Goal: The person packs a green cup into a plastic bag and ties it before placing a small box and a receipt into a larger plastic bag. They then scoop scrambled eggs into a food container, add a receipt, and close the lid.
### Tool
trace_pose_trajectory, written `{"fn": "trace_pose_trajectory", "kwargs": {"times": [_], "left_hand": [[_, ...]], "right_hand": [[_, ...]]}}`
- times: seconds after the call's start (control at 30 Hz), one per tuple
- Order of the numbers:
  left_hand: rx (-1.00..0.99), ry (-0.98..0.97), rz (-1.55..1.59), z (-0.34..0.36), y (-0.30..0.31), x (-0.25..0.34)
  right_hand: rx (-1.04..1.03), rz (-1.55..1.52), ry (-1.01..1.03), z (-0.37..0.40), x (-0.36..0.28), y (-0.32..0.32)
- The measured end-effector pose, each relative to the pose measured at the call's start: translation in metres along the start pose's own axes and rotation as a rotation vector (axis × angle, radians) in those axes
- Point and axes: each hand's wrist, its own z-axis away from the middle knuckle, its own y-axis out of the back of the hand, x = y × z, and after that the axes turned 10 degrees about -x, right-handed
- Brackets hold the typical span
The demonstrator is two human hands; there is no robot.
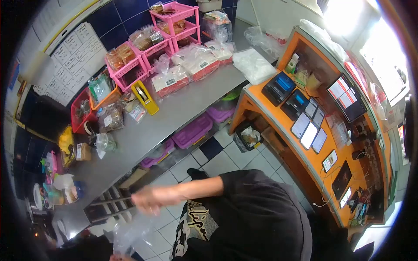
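Note:
My right hand (148,199) reaches out to the left over the gap by the steel counter, below the frame's middle. Motion blurs its fingers, so its grip cannot be made out. Below it hangs a crumpled clear plastic bag (133,232), its upper part near my right fingers. My left hand (121,257) shows only in part at the bottom edge, closed on the lower end of this bag. The steel counter (183,102) stands beyond my right arm.
Pink racks (174,17) and packed bags (198,63) stand on the counter, with a yellow dispenser (146,98) nearby. An orange desk (278,119) at right carries phones (309,135) and a tablet (347,98). A bin (248,137) and purple boxes (193,130) sit below.

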Motion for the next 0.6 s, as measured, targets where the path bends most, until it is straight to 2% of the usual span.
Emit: {"fn": "trace_pose_trajectory", "kwargs": {"times": [0.07,0.1,0.17,0.2,0.23,0.27,0.3,0.37,0.4,0.43,0.47,0.5,0.53,0.57,0.6], "left_hand": [[0.15,-0.107,0.053,0.048,0.017,0.163],[0.136,-0.11,0.049,0.052,0.012,0.181],[-0.411,-0.1,0.383,0.054,0.0,0.201],[-0.669,-0.034,0.489,0.061,-0.009,0.212],[-0.925,0.031,0.589,0.063,-0.018,0.222],[-0.949,-0.177,0.56,0.062,-0.029,0.24],[-0.961,-0.376,0.525,0.062,-0.041,0.265],[-0.966,-0.577,0.59,0.087,-0.064,0.351],[-0.987,-0.735,0.42,0.097,-0.098,0.328],[-0.942,-0.75,0.307,0.112,-0.108,0.342],[-0.918,-0.776,0.207,0.113,-0.111,0.357],[-0.837,-0.686,0.132,0.099,-0.112,0.353],[-0.758,-0.59,0.063,0.084,-0.106,0.344],[-0.539,-0.638,0.076,0.068,-0.092,0.351],[-0.329,-0.699,0.072,0.062,-0.07,0.357]], "right_hand": [[-0.186,1.129,-0.069,0.021,-0.003,-0.063],[-0.175,1.12,-0.063,0.023,-0.008,-0.062],[-0.125,1.385,0.195,0.027,-0.017,-0.053],[-0.114,1.394,0.196,0.031,-0.021,-0.048],[0.047,1.545,0.238,0.034,-0.024,-0.041],[0.212,1.686,0.278,0.036,-0.024,-0.032],[0.246,1.655,0.231,0.036,-0.016,-0.019],[0.206,1.672,0.188,0.037,-0.008,-0.023],[0.141,1.682,0.145,0.034,-0.002,-0.024],[0.248,1.799,0.111,0.03,0.001,-0.015],[0.334,2.202,-0.314,0.025,-0.009,0.001],[0.511,2.518,0.078,0.032,-0.019,0.02],[0.728,2.65,-0.111,0.033,-0.037,0.024],[0.946,2.593,-0.255,0.026,-0.056,0.039],[1.151,2.202,-0.003,0.017,-0.07,0.061]]}}
